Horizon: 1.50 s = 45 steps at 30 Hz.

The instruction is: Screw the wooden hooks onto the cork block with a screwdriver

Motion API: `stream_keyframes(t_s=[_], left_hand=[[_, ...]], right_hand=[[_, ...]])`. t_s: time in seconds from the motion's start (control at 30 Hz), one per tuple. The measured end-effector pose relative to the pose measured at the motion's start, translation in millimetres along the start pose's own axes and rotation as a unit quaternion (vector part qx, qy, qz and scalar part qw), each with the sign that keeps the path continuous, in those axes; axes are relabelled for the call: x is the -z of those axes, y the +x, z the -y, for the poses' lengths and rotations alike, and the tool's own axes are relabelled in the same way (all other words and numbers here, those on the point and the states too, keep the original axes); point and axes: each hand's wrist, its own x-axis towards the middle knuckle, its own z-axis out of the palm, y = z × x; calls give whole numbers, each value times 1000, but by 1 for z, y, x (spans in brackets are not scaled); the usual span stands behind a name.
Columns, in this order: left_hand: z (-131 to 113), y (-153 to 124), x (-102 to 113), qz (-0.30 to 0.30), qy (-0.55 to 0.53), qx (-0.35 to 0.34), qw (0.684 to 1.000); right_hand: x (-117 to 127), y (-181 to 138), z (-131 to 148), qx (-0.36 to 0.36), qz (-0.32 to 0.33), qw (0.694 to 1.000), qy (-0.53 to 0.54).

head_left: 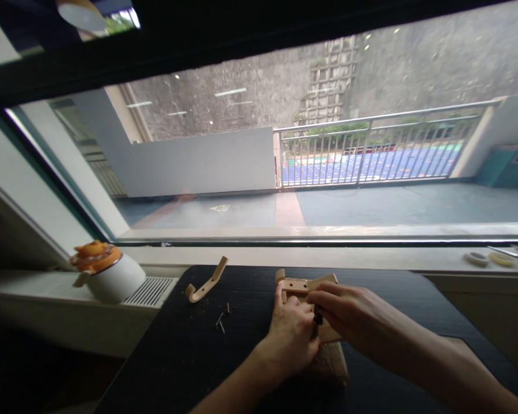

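Note:
A pale wooden hook (294,285) with two dark holes lies across the far side of a wooden block (330,365) on the black table. My left hand (291,330) presses against them, its index finger reaching the hook's curled end and the other fingers bent. Beside it, my right hand (339,305) is closed in a pinch over the wood. A small dark thing shows between the two hands, too hidden to name. Another wooden hook (207,286) with holes lies apart on the left of the table, with several small metal screws or nails (220,322) nearer me.
The black table (164,362) stands against a white window sill (250,257). A white pot with an orange animal-shaped lid (114,276) sits at the left by a vent grille. Two tape rolls (476,259) lie on the sill at the right. A large window rises behind.

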Motion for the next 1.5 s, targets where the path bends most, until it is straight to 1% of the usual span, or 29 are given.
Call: stream_keyframes(t_s=[0.27, 0.47, 0.67, 0.8, 0.93, 1.07, 1.33, 1.43, 1.5], left_hand=[[1, 0, 1, 6, -7, -2, 1000], [3, 0, 3, 14, -4, -7, 1000], [6, 2, 0, 26, 5, -16, 1000], [5, 2, 2, 33, 13, -20, 999], [5, 2, 3, 30, 14, -24, 999], [6, 2, 2, 28, 12, -21, 999], [6, 3, -2, 21, 7, -15, 1000], [5, 2, -1, 18, -2, -11, 1000], [4, 2, 0, 20, -4, -13, 1000]], right_hand=[[-9, 0, -5, 12, -21, 1000, 0], [-7, 2, -4, 13, -22, 1000, 16], [-8, 5, -8, -5, -30, 999, 8], [-4, 5, -5, -17, -24, 1000, 2], [1, 3, -1, -7, -13, 1000, 11], [-2, 2, -1, -6, -13, 1000, 14], [-15, 2, -1, -7, -60, 998, -23], [-14, 0, 1, -25, -66, 996, -45], [-12, -1, 3, -31, -56, 997, -51]])
